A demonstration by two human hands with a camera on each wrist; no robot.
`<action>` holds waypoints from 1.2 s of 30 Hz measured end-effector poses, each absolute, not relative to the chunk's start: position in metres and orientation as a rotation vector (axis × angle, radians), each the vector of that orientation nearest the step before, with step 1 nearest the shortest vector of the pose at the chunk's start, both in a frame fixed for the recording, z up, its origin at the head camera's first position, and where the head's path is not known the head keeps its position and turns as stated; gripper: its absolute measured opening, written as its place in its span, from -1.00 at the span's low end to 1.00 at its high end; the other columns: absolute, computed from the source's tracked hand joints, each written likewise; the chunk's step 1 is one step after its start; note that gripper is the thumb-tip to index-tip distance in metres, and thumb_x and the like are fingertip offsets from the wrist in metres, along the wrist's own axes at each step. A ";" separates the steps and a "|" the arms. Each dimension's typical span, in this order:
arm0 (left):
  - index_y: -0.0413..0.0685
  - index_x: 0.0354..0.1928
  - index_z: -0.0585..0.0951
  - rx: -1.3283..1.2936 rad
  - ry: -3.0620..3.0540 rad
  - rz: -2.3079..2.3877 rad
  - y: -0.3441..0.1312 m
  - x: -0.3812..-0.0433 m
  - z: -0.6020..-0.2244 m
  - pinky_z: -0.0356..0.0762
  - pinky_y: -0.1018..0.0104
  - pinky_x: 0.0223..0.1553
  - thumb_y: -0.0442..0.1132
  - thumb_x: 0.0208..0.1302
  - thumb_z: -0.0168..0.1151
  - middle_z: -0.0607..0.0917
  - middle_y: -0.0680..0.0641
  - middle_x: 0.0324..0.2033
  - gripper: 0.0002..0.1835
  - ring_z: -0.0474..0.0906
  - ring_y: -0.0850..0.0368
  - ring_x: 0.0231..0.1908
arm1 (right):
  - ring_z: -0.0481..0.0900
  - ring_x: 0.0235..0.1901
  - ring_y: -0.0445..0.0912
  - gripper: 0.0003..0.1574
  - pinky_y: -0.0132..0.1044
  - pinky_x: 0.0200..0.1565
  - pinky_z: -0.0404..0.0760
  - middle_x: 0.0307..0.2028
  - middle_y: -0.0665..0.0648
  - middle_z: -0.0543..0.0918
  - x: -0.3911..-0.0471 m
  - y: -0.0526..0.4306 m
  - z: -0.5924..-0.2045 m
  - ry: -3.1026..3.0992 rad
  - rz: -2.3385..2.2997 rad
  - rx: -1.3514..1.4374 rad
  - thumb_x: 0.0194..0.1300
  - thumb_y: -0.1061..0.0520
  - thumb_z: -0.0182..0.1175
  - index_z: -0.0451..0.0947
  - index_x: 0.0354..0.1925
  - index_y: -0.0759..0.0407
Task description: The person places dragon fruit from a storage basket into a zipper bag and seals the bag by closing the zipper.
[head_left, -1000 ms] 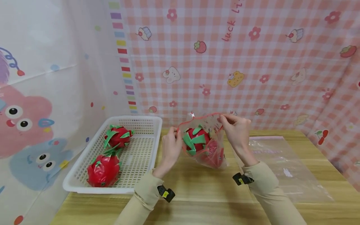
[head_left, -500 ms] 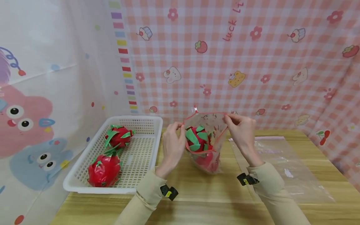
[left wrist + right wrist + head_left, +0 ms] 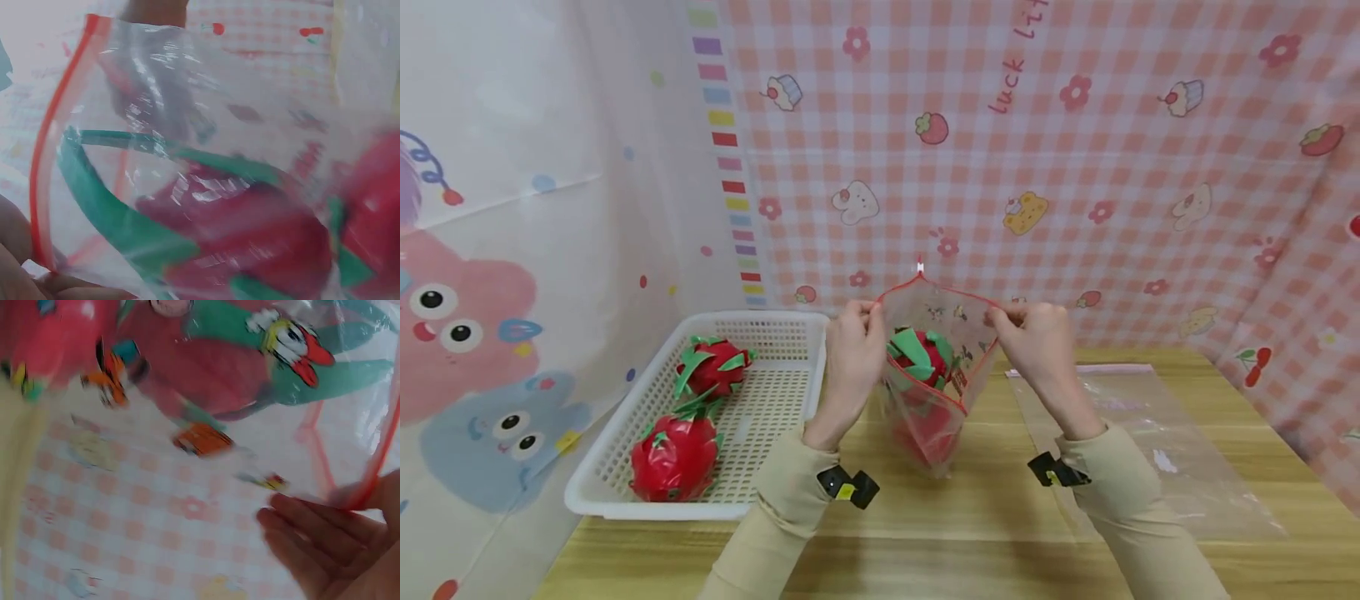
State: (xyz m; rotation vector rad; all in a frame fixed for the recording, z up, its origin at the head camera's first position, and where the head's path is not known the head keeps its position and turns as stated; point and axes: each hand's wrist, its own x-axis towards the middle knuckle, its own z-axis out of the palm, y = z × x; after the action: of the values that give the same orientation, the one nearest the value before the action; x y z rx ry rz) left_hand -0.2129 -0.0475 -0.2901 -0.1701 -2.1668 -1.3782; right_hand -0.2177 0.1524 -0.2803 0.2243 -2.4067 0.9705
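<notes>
A clear zip bag [image 3: 925, 433] with a red-edged mouth hangs between both hands, its mouth spread wide. Inside it lie two dragon fruits: the upper dragon fruit [image 3: 921, 354] with green leaf flaps near the mouth, and a second red one [image 3: 381, 212] below it. My left hand [image 3: 856, 354] pinches the left side of the rim. Opposite it, my right hand [image 3: 1037, 350] pinches the right side between thumb and fingers. The right wrist view shows cartoon prints on the plastic and the red zip strip [image 3: 381, 453] in that hand.
On the left stands a white plastic basket [image 3: 782, 417] holding a dragon fruit [image 3: 713, 367] at the back and another dragon fruit [image 3: 673, 458] in front. A flat clear bag [image 3: 1157, 458] lies at the right of the wooden table [image 3: 925, 550]. Patterned cloth [image 3: 1037, 125] hangs behind.
The bag has been raised and turned upright, its mouth pulled wider. Both hands have moved up slightly, and the fruits have settled lower in the bag. Basket and flat bag stay put.
</notes>
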 end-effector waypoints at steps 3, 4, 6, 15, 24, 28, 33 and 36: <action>-0.35 -0.14 0.57 -0.173 -2.247 -1.350 -0.043 -0.212 -0.298 0.17 0.46 -0.72 -0.29 0.39 -0.04 0.59 -0.15 -0.67 -0.73 0.26 0.27 -0.76 | 0.11 -0.82 -0.23 -0.65 -0.40 -0.72 0.12 -0.77 0.11 0.54 -0.221 0.151 -0.292 -2.569 0.942 0.236 0.34 0.07 0.08 0.73 -0.21 0.24; -0.35 -0.10 0.56 -0.175 -2.278 -1.333 -0.042 -0.211 -0.301 0.17 0.46 -0.72 -0.29 0.39 -0.04 0.58 -0.14 -0.68 -0.73 0.26 0.26 -0.76 | 0.11 -0.81 -0.22 -0.65 -0.40 -0.72 0.12 -0.81 0.07 0.46 -0.222 0.150 -0.295 -2.598 0.950 0.236 0.34 0.06 0.08 0.72 -0.19 0.24; -0.34 -0.10 0.56 -0.179 -2.313 -1.290 -0.040 -0.209 -0.303 0.19 0.44 -0.70 -0.28 0.38 -0.04 0.54 -0.09 -0.70 -0.73 0.27 0.25 -0.72 | 0.10 -0.81 -0.22 -0.66 -0.40 -0.71 0.12 -0.83 0.03 0.42 -0.224 0.150 -0.300 -2.589 0.981 0.244 0.35 0.07 0.08 0.72 -0.20 0.23; -0.31 -0.23 0.66 -0.169 -2.179 -1.401 -0.054 -0.214 -0.282 0.11 0.43 -0.65 -0.31 0.37 -0.08 0.59 -0.19 -0.58 -0.69 0.16 0.22 -0.67 | 0.01 -0.88 -0.35 -0.62 -0.42 -0.78 -0.01 -0.35 0.33 0.74 -0.221 0.149 -0.274 -2.304 1.087 0.325 0.39 0.09 0.04 0.74 -0.28 0.27; -0.28 -0.02 0.62 -0.142 -2.376 -1.334 -0.058 -0.219 -0.301 0.18 0.44 -0.63 -0.29 0.42 -0.12 0.57 -0.17 -0.56 -0.66 0.27 0.19 -0.64 | 0.04 -0.87 -0.23 -0.64 -0.39 -0.77 0.11 -0.51 0.28 0.72 -0.228 0.149 -0.297 -2.564 1.051 0.326 0.40 0.06 0.05 0.69 -0.12 0.25; -0.31 -0.21 0.62 -0.168 -2.249 -1.381 -0.060 -0.219 -0.296 0.13 0.44 -0.66 -0.28 0.43 -0.13 0.35 -0.03 -0.69 -0.67 0.20 0.21 -0.69 | 0.27 -0.85 -0.16 -0.66 -0.40 -0.75 0.05 -0.38 0.30 0.75 -0.230 0.146 -0.291 -2.350 1.073 0.355 0.38 0.10 0.08 0.72 -0.22 0.28; -0.34 -0.08 0.62 -0.211 -2.179 -1.379 -0.060 -0.214 -0.297 0.12 0.47 -0.68 -0.28 0.44 -0.11 0.39 -0.04 -0.70 -0.67 0.19 0.24 -0.72 | 0.48 -0.72 -0.17 -0.63 -0.38 -0.73 0.07 -0.32 0.29 0.75 -0.229 0.145 -0.288 -2.305 1.091 0.329 0.40 0.06 0.06 0.71 -0.20 0.28; -0.34 0.00 0.59 -0.234 -2.253 -1.312 -0.059 -0.212 -0.303 0.18 0.47 -0.68 -0.30 0.42 -0.09 0.51 -0.12 -0.66 -0.67 0.24 0.25 -0.72 | 0.32 -0.77 -0.31 -0.64 -0.38 -0.73 0.12 -0.30 0.27 0.76 -0.232 0.145 -0.296 -2.462 1.069 0.329 0.40 0.06 0.05 0.70 -0.15 0.25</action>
State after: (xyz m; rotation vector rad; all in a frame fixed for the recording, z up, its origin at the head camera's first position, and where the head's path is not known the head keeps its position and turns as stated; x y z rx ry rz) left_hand -0.2123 -0.0587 -0.3030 -0.2337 -2.2533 -1.3122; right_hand -0.2315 0.1448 -0.2960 0.3289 -2.4615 1.0694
